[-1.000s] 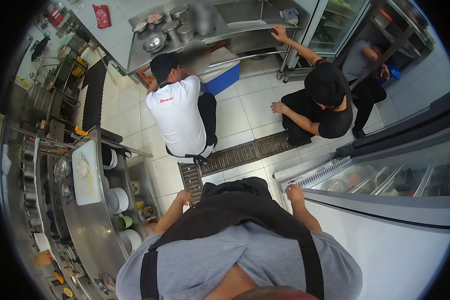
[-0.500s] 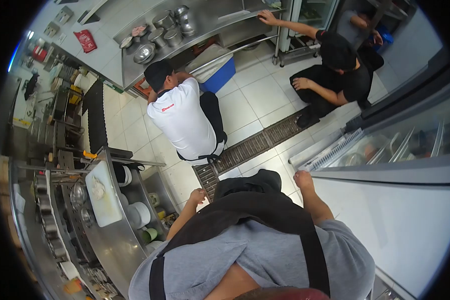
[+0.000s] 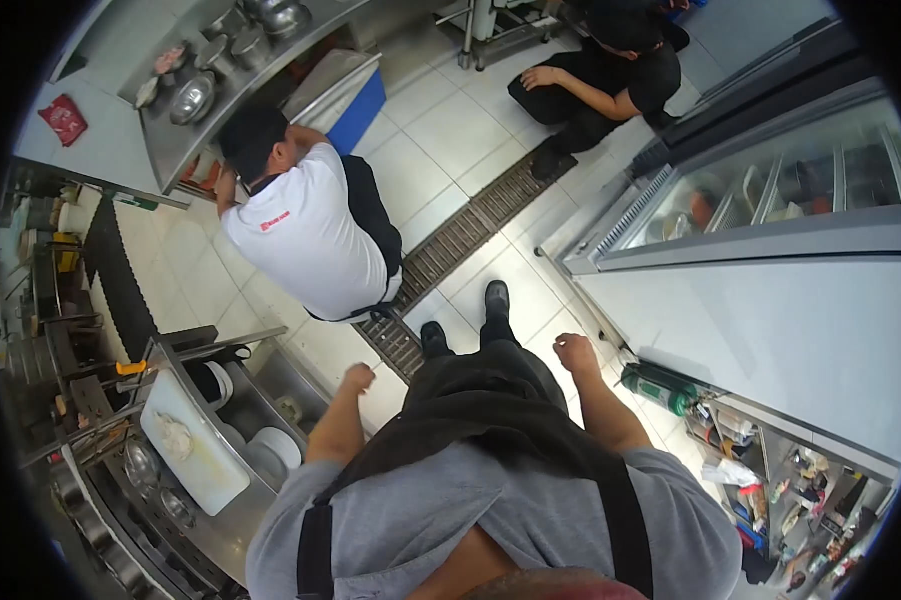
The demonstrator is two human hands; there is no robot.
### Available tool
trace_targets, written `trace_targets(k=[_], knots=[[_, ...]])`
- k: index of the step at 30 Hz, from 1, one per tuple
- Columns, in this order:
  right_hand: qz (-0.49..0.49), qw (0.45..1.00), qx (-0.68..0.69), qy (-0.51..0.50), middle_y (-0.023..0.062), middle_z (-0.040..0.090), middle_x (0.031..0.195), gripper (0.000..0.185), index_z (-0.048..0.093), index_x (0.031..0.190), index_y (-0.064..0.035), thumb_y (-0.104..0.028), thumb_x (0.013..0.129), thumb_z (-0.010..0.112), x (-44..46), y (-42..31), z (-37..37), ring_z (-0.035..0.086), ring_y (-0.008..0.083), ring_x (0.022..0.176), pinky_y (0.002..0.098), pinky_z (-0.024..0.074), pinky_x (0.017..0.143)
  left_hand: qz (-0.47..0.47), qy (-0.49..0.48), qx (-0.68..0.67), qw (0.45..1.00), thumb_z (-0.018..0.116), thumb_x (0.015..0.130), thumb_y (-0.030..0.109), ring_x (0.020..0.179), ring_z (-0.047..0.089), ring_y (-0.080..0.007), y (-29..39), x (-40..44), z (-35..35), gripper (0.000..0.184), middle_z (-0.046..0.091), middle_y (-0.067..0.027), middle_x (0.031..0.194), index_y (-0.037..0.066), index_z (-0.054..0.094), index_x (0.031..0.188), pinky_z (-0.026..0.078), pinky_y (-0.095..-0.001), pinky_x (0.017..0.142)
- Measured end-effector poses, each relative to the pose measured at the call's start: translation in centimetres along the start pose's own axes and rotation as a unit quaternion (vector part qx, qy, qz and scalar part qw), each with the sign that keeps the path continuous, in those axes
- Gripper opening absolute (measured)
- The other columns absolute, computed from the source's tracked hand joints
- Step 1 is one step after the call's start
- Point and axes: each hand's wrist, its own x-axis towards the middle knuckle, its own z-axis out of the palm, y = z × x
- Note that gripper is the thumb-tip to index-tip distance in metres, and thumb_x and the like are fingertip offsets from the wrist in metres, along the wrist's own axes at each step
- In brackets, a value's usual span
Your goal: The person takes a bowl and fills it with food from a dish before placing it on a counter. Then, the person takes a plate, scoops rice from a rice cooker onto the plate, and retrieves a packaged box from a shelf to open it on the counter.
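My left hand [image 3: 359,378] hangs at my side with loosely curled fingers and nothing visible in it. It is nearest to the steel counter on the left, apart from it. On that counter lies a white cutting board [image 3: 219,482] with a pale piece of food [image 3: 176,438] on it. White bowls [image 3: 276,450] stand on a shelf below. My right hand [image 3: 576,353], also curled and holding nothing visible, hangs in front of the white side panel [image 3: 751,320] of a glass-topped fridge [image 3: 821,195], without touching it. My dark shoes [image 3: 498,300] stand on the tiles.
A co-worker in a white shirt [image 3: 316,225] crouches ahead at a low shelf beside a blue bin [image 3: 359,115]. Another in black [image 3: 611,85] crouches farther right. A drain grate [image 3: 451,248] crosses the floor. Steel pots [image 3: 254,48] stand on the back counter.
My view has tilted down and turned right, so my shoes and cluttered shelves at the right now show. My right hand has come away from beside the fridge's edge; both arms hang lower.
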Motion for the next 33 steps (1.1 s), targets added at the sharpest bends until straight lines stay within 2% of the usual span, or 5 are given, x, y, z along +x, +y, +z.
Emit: trace_targets(k=[2, 7, 16, 23, 33], knots=[[-0.008, 1.000, 0.000, -0.010, 0.0166, 0.067, 0.087, 0.024, 0.069, 0.093, -0.0076, -0.024, 0.078, 0.061, -2.4, 0.0, 1.2, 0.063, 0.0321, 0.087, 0.0395, 0.0500, 0.082, -0.196, 0.056, -0.257, 0.945, 0.053, 0.073, 0.013, 0.058, 0.065, -0.0290, -1.4, 0.8, -1.7, 0.019, 0.063, -0.0179, 0.069, -0.003, 0.063, 0.072, 0.054, -0.0384, 0.049], [0.015, 0.997, 0.064, 0.033, 0.0179, 0.066, 0.079, 0.025, 0.068, 0.094, -0.0060, -0.024, 0.077, 0.062, -8.1, 0.9, 2.5, 0.065, 0.0304, 0.078, 0.0373, 0.0516, 0.075, -0.213, 0.171, -0.272, 0.923, 0.052, 0.071, 0.012, 0.060, 0.065, -0.0319, 1.9, -0.7, -10.7, 0.019, 0.064, -0.0185, 0.071, -0.002, 0.063, 0.076, 0.054, -0.0395, 0.051], [0.154, 0.963, 0.202, 0.088, 0.0195, 0.066, 0.087, 0.025, 0.069, 0.094, -0.0061, -0.022, 0.077, 0.059, -15.3, 10.6, 5.1, 0.064, 0.0331, 0.086, 0.0396, 0.0505, 0.080, -0.102, 0.098, 0.002, 0.990, 0.058, 0.074, 0.020, 0.063, 0.063, -0.0296, 4.9, 8.4, -11.3, 0.019, 0.065, -0.0128, 0.079, 0.005, 0.066, 0.081, 0.052, -0.0397, 0.057], [0.241, 0.952, 0.128, 0.139, 0.0167, 0.063, 0.090, 0.021, 0.066, 0.092, -0.0074, -0.020, 0.079, 0.055, -25.5, 27.0, 13.2, 0.059, 0.0328, 0.091, 0.0435, 0.0474, 0.080, 0.206, 0.055, 0.216, 0.953, 0.059, 0.073, 0.021, 0.071, 0.064, -0.0296, 25.5, 9.0, -4.9, 0.019, 0.066, -0.0132, 0.083, 0.008, 0.069, 0.081, 0.052, -0.0395, 0.066], [0.498, 0.827, 0.217, 0.144, 0.0187, 0.065, 0.098, 0.025, 0.068, 0.089, -0.0019, -0.015, 0.077, 0.050, -50.6, 38.1, 14.3, 0.061, 0.0344, 0.095, 0.0423, 0.0494, 0.083, 0.301, -0.044, 0.313, 0.900, 0.060, 0.072, 0.022, 0.081, 0.064, -0.0294, 53.1, 14.1, 5.4, 0.019, 0.066, -0.0137, 0.087, 0.011, 0.071, 0.082, 0.051, -0.0391, 0.077]])
